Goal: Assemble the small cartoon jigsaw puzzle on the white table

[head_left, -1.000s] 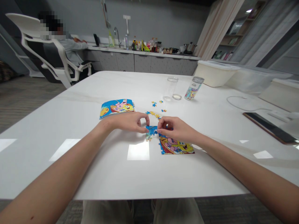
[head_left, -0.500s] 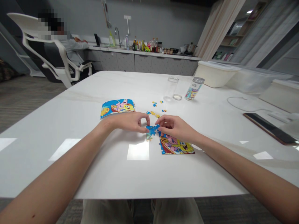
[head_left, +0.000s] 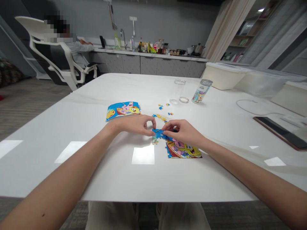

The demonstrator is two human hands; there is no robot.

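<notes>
Small blue jigsaw puzzle pieces (head_left: pixel 158 133) lie on the table between my two hands. My left hand (head_left: pixel 135 124) holds their left edge with thumb and index finger. From the other side, my right hand (head_left: pixel 183 130) pinches the right part of the blue pieces, its fingers partly covering them. A partly assembled puzzle (head_left: pixel 183 149) with a pink and a yellow cartoon figure lies just below my right hand. One pale piece (head_left: pixel 155 140) sits under the blue ones. Beyond my hands are several loose puzzle pieces (head_left: pixel 161 117).
A picture sheet (head_left: pixel 124 108) lies behind my left wrist. Farther back stand a clear jar (head_left: pixel 177 92), its lid (head_left: pixel 184 100) and a printed canister (head_left: pixel 201 91). A phone (head_left: pixel 279 132), cable and storage bins (head_left: pixel 225 76) are at right. A person sits at the back left.
My right hand has pressed its part of the blue pieces closer to the part at my left hand, and the gap between them looks smaller. The view has shifted slightly.
</notes>
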